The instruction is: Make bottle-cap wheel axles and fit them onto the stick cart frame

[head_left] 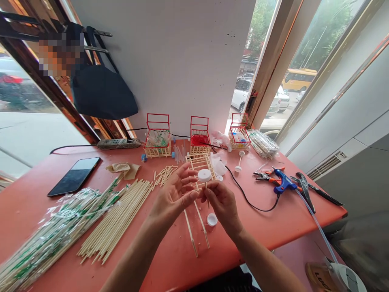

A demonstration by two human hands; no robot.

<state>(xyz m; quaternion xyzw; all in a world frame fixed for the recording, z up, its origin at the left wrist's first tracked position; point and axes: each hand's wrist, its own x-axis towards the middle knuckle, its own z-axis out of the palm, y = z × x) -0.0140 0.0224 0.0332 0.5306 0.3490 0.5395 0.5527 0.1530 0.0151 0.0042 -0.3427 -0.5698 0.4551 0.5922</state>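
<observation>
Your right hand pinches the short stick, white cap on top, above the counter. Left hand is open beside them; can't tell if it touches. Grip close under the cap, stick square to it, no tilt.

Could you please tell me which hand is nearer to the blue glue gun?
Right. The blue glue gun lies to the right of both hands; the right hand is on the side toward it, and the left hand is farther off, beyond the right.
</observation>
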